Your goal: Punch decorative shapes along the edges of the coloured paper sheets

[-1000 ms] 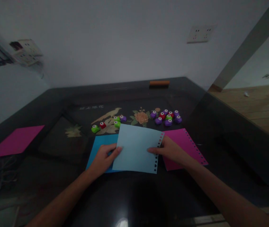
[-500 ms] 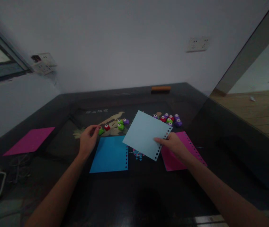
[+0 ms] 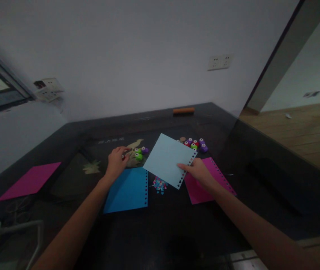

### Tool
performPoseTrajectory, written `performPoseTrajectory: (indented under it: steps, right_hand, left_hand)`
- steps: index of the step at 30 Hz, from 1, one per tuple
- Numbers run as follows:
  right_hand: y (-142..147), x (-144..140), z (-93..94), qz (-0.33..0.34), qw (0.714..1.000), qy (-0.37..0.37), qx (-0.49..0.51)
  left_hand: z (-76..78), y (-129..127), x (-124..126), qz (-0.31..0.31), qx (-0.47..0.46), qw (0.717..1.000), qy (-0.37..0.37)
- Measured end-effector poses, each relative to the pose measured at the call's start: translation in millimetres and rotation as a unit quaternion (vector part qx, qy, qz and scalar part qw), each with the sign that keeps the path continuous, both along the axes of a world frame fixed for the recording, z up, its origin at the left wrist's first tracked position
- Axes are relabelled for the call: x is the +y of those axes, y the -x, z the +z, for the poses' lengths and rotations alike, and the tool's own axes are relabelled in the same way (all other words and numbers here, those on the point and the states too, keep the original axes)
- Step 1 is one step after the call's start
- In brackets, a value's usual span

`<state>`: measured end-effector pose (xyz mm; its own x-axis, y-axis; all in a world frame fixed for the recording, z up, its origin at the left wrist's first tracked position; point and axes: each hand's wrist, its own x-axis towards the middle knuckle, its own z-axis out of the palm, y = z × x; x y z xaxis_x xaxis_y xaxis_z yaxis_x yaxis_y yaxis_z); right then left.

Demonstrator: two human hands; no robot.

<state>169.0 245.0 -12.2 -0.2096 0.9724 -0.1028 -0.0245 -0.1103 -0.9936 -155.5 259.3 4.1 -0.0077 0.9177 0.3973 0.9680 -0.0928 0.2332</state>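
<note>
paper sheets: four flat squares: pale blue sheet (image 3: pixel 168 159), blue (image 3: pixel 127 190), two magenta (image 3: pixel 205 180) (image 3: pixel 30 180)
right hand (image 3: pixel 199 171): pinches pale blue sheet's punched edge, lifted above table (image 3: pixel 261 180)
left hand (image 3: pixel 116 161): fingers curled over small plastic punches (image 3: pixel 137 153); grip unclear

A sheet of paper (image 3: pixel 133 190) lay flat on the table (image 3: pixel 261 176) before the person; just right of it sat a small heap of punched scraps (image 3: pixel 159 184); right of the heap lay a second sheet (image 3: pixel 215 176) with a punched edge; a third sheet (image 3: pixel 167 159), pinched by the right hand (image 3: pixel 198 170), was tilted above the scraps; behind the first sheet a cluster of small craft punches (image 3: pixel 139 153) rested beside the left hand (image 3: pixel 116 162); another cluster (image 3: pixel 195 143) lay behind the second sheet; a fourth sheet (image 3: pixel 30 180) lay far left; a bar (image 3: pixel 183 110) lay at the far edge.
</note>
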Motion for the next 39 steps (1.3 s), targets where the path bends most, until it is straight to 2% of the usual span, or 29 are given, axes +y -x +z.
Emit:
performPoseTrajectory:
  steps: [7,14,18,22,25,27,29,31,33,34,36,39]
  right_hand:
    - [-2,1,2.4,-0.006,1.0,-0.015,0.009]
    - [-5,5,8.7,-0.02,1.0,-0.005,0.023]
    - [-5,6,7.3,-0.029,0.998,-0.012,0.047]
    - [-5,6,7.3,-0.027,0.997,0.009,0.072]
    - [-4,5,7.4,-0.025,0.996,0.007,0.091]
    - [-3,4,7.6,-0.029,0.995,0.005,0.096]
    - [-2,3,8.5,-0.033,0.994,0.008,0.099]
    - [-1,1,10.1,-0.035,0.994,0.016,0.103]
    - [1,-1,12.4,-0.037,0.993,0.028,0.109]
    - [2,-2,13.6,-0.04,0.992,0.034,0.116]
    - [4,-4,15.9,-0.046,0.989,0.044,0.131]
    - [7,-8,18.8,-0.054,0.986,0.056,0.146]
  left_hand:
    - [-6.1,-52,32,0.011,0.084,0.996,0.038]
    - [-11.3,-67,40,0.04,0.122,0.99,0.049]
    - [-5.4,-71,39,0.036,0.12,0.991,0.041]
    - [10.9,-71,32,0.04,0.102,0.994,0.02]
    - [23.4,-65,21,0.053,0.023,0.998,0.007]
    - [27.8,-59,10,0.039,-0.136,0.99,-0.011]
    - [27.8,-54,-7,0.0,-0.328,0.945,-0.015]
    - [23.4,-54,-27,-0.028,-0.491,0.87,0.018]
    - [16.7,-58,-47,-0.029,-0.616,0.785,0.059]
    - [13.5,-63,-57,-0.021,-0.661,0.746,0.078]
    - [9.4,-76,-74,0.007,-0.719,0.686,0.115]
    - [10.3,-97,-91,0.005,-0.755,0.632,0.176]
